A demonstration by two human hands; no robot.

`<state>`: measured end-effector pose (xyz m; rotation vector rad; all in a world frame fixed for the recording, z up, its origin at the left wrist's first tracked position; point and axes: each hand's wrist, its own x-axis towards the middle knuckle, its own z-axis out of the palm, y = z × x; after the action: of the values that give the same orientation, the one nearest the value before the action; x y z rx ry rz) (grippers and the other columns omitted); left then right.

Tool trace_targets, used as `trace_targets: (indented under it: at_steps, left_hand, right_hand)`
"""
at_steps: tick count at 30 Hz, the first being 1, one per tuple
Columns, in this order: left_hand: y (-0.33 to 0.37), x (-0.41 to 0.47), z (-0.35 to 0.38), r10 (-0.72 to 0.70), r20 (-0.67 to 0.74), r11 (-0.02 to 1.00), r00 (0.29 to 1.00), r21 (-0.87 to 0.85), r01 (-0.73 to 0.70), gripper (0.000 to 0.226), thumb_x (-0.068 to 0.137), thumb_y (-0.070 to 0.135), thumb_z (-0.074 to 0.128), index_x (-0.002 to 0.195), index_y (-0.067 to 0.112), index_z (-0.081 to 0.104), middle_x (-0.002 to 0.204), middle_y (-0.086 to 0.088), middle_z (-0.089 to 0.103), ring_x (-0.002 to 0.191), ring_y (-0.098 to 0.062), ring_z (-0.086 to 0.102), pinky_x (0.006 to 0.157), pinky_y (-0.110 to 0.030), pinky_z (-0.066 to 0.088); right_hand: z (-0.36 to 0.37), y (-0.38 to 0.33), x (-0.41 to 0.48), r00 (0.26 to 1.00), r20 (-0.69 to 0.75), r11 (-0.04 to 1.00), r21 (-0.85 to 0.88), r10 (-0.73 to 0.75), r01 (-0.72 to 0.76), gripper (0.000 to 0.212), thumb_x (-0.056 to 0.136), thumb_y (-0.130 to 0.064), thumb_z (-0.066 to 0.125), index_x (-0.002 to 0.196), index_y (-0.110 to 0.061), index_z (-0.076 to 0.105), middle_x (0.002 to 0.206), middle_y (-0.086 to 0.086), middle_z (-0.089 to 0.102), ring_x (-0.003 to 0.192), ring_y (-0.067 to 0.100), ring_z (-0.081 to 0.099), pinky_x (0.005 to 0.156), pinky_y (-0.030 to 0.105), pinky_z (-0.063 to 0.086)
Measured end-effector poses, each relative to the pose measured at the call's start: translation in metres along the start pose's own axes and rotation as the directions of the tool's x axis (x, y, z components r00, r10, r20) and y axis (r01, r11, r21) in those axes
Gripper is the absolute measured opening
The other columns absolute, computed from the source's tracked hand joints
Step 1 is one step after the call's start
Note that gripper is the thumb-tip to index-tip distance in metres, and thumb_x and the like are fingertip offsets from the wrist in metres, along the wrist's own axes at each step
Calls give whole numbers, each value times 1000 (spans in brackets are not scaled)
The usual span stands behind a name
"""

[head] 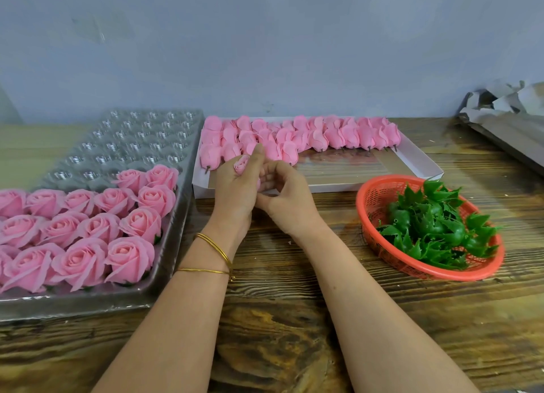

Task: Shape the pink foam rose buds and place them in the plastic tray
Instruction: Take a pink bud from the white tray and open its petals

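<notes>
My left hand (235, 186) holds a closed pink foam rose bud (242, 164) upright between thumb and fingers, just in front of the white box. My right hand (285, 195) touches the same bud from the right, fingers curled at its lower side. Rows of unshaped pink buds (309, 136) lie in the white cardboard box (412, 160) behind my hands. The clear plastic tray (138, 139) sits at the left. Several opened pink roses (88, 227) fill its near part, and its far cups hold nothing.
A red plastic basket (379, 204) of green calyx pieces (435, 230) stands at the right on the wooden table (294, 319). Crumpled grey paper (506, 104) lies at the far right. A grey wall runs behind the table.
</notes>
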<state>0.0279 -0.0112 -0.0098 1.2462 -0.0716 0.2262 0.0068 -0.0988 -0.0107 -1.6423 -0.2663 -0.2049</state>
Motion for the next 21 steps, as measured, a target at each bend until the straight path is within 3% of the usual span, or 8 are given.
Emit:
trace_targets:
  at_steps: [6, 12, 15, 17, 19, 21]
  left_hand:
    - [1, 0, -1, -25, -12, 1000, 1000, -2, 25, 32, 84, 35, 71, 72, 8, 58, 72, -15, 55, 67, -24, 59, 60, -30, 54]
    - [5, -2, -2, -60, -28, 998, 998, -5, 60, 45, 88, 27, 68, 96, -16, 59, 90, -32, 60, 84, -29, 61, 69, -37, 58]
    - [9, -3, -2, -62, -33, 998, 998, 27, 63, 45, 88, 29, 68, 86, -14, 60, 99, -43, 55, 84, -30, 58, 81, -50, 56]
    - [10, -2, -2, -62, -36, 997, 997, 40, 64, 39, 88, 33, 68, 70, -1, 61, 88, -38, 57, 84, -29, 58, 82, -56, 55]
    - [8, -1, -2, -68, -35, 997, 997, 17, 69, 41, 89, 34, 67, 52, 16, 59, 71, -17, 63, 78, -24, 63, 68, -43, 58]
    - [6, -1, 0, -83, -32, 997, 996, -9, 82, 47, 90, 34, 65, 46, 21, 55, 60, -2, 59, 66, -18, 62, 57, -31, 54]
  right_hand:
    - [-2, -2, -1, 998, 59, 999, 19, -38, 37, 38, 77, 22, 63, 112, 9, 59, 85, 4, 57, 69, -2, 51, 67, 11, 45]
    - [-4, -8, -3, 987, 152, 999, 7, -52, 52, 26, 86, 14, 59, 104, -4, 63, 96, 6, 60, 78, 5, 55, 73, 13, 46]
    - [-4, -10, -3, 981, 186, 998, 26, -54, 50, 20, 90, 12, 56, 99, -5, 61, 95, 3, 58, 81, 4, 55, 76, 14, 45]
    - [-3, -10, -3, 982, 184, 999, 31, -45, 40, 20, 90, 12, 56, 99, -5, 61, 96, 2, 58, 79, 1, 54, 75, 13, 44]
    - [-1, -10, -3, 989, 144, 1000, 27, -17, 14, 22, 86, 14, 59, 102, -1, 62, 101, 4, 58, 76, 2, 54, 72, 13, 44]
    - [0, -9, -4, 996, 91, 1000, 17, 4, -6, 26, 81, 16, 62, 103, 2, 62, 101, 5, 59, 76, 7, 56, 71, 15, 47]
